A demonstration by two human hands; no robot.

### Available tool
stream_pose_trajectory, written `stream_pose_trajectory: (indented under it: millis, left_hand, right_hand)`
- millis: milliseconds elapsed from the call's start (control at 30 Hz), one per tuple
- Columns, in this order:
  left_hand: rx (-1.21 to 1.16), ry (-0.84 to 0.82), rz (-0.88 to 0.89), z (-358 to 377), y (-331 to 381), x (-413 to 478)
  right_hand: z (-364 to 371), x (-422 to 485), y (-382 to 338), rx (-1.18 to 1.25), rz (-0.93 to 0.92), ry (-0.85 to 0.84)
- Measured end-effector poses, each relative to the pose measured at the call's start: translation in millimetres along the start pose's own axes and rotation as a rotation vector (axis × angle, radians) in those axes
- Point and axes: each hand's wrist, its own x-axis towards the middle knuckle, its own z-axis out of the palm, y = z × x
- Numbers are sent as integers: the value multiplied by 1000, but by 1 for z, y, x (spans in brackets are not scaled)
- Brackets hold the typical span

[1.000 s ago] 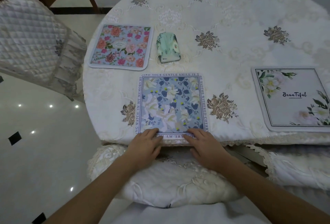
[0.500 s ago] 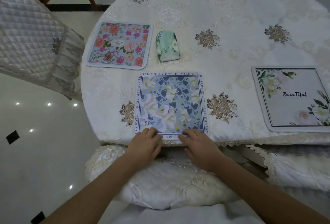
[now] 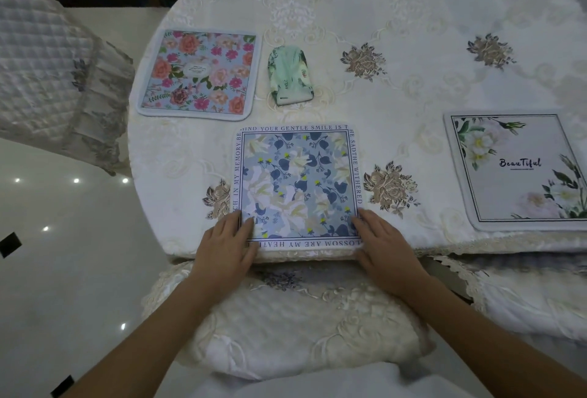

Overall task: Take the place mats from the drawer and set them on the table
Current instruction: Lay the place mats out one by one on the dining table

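Both hands, left (image 3: 226,248) and right (image 3: 386,246), lay flat with fingers extended on the near corners of the blue floral square place mat (image 3: 298,186), flush with the cream embroidered tablecloth's (image 3: 397,105) front edge.

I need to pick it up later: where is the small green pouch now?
In the head view, the green pouch lies on the table's far left part, just right of the pink flowered mat, beyond the blue mat.

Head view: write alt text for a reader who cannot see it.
Two hands, left hand and right hand, press flat on the near corners of a blue floral place mat at the table edge. A pink floral mat lies far left, a white "Beautiful" mat right, a green pouch between.
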Motion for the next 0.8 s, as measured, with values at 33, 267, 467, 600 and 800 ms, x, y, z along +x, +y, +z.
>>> stream_pose_trajectory:
  millis: [33, 267, 467, 600, 800]
  left_hand:
    - [-15, 0, -13, 0, -2, 5]
    - [-106, -25, -70, -12, -20, 61]
    - [-140, 16, -29, -23, -26, 128]
    - [-148, 20, -44, -25, -24, 168]
    - [-133, 15, -31, -21, -2, 190]
  right_hand:
    - [-1, 5, 1, -4, 16, -2]
    - [-22, 59, 6, 41, 75, 15]
    - [-40, 129, 13, 99, 102, 36]
    - [-48, 169, 20, 90, 100, 71]
    - [-48, 200, 3, 77, 35, 99]
